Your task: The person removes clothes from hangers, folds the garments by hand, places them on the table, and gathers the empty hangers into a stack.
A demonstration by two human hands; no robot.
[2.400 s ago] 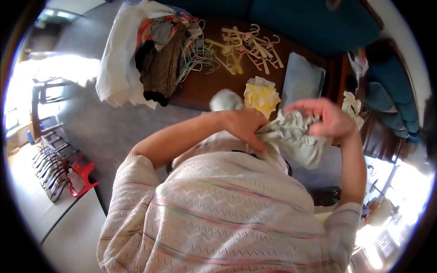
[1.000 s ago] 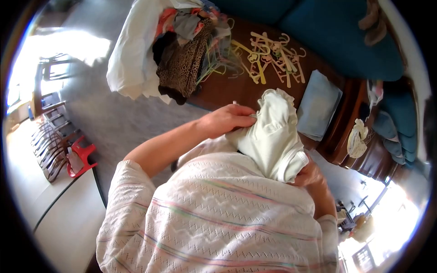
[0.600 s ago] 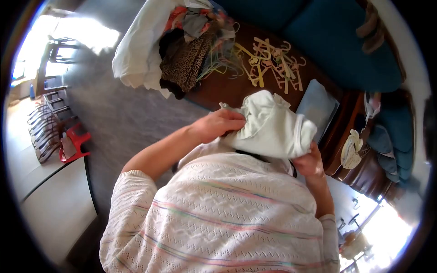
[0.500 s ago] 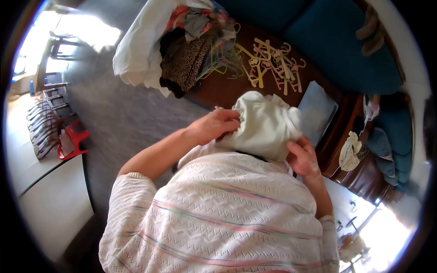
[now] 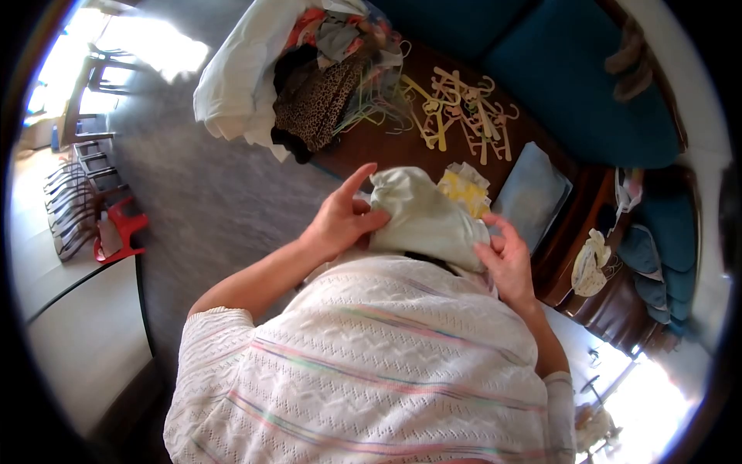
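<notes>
A pale green garment, bunched and folded over, lies in front of my body at lap height. At its left edge, my left hand has its thumb on the fabric, index finger stretched away and other fingers curled. My right hand pinches the right edge between thumb and fingers. Just beyond the garment shows a yellow and white patterned cloth, partly covered by it.
Several pale plastic hangers lie on the brown surface. Left of them sits a heap of clothes with a leopard-print piece. A light-blue folded item is at right, near a teal sofa. A red stool stands far left.
My left hand has shifted left, its index finger now extended. The garment's upper part has moved left and down, uncovering the yellow patterned cloth. My right hand has moved slightly left along the edge.
</notes>
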